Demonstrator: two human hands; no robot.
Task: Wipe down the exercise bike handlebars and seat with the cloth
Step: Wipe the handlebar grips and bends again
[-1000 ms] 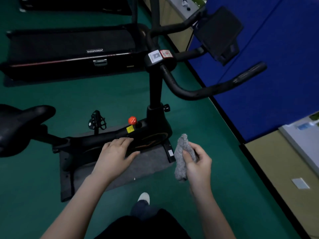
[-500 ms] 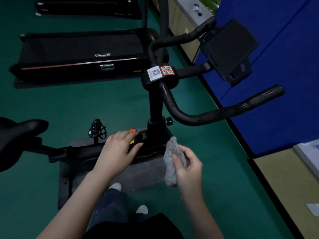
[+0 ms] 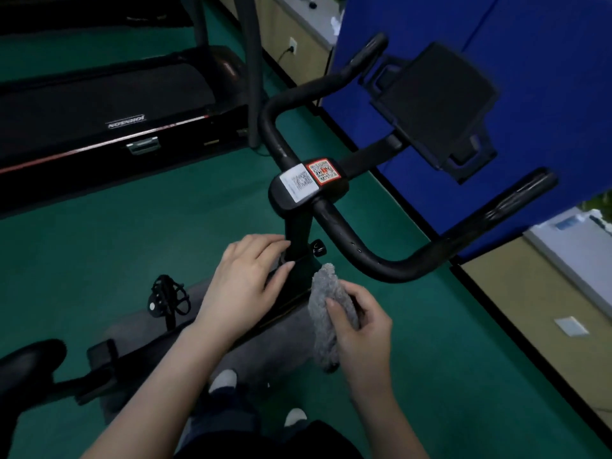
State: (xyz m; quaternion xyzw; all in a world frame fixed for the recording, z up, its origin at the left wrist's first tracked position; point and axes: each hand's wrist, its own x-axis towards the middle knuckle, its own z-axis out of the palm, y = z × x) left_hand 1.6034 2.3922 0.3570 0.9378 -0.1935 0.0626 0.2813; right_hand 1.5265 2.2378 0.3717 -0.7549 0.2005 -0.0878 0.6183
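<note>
1. I am looking down over the exercise bike (image 3: 139, 357) — its black handlebars (image 3: 397, 271) are curving across the middle of the view, above and to the right of both hands.
2. The right hand (image 3: 361, 326) is gripping the grey cloth (image 3: 323, 313), with the thumb lying across its front and the fingers curling round its far side. The cloth is hanging upright in that grip, just below the near handlebar curve and apart from it.
3. The left hand (image 3: 245, 286) is lying open with its fingers straight, reaching at the post (image 3: 298, 228) under the handlebar clamp. I cannot tell whether the fingertips are touching it.
4. The seat (image 3: 29, 362) is poking in at the lower-left edge, partly cut off and well apart from the cloth.
5. A treadmill (image 3: 99, 104) is sitting on the green floor (image 3: 116, 233) beyond the bike, and a blue partition (image 3: 546, 44) is standing to the right — behind the black tablet holder (image 3: 433, 104).
</note>
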